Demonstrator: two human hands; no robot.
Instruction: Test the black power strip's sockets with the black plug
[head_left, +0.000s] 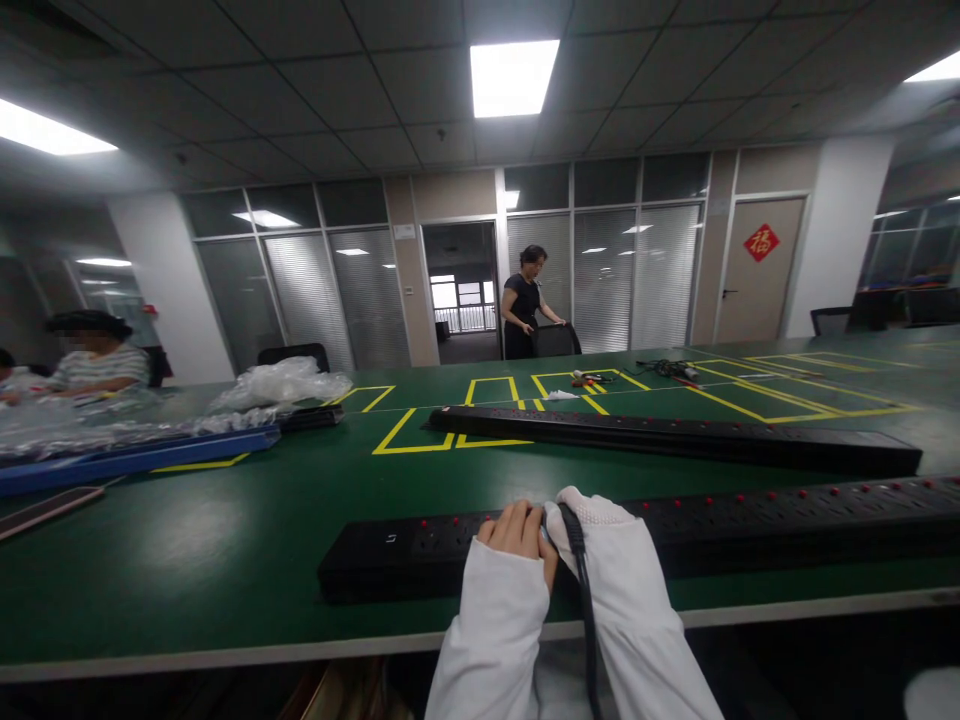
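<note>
A long black power strip (750, 530) with red-marked sockets lies along the front edge of the green table. My left hand (517, 528), bare, is over its top with the fingers bent and pressed together on it. Close against it, my right hand (592, 508) wears a white glove and is closed on a black power cable (581, 570). The cable hangs down between my sleeves. Its plug end is hidden by my hands, so I cannot see whether it sits in a socket.
Another black power strip (675, 435) lies behind, slanting. On the left are clear plastic wrap (277, 382), a blue rail (142, 458) and a phone (49, 510). Coiled cables (667, 370) lie farther back. One person (529, 305) stands by a chair; another (101, 365) sits at left.
</note>
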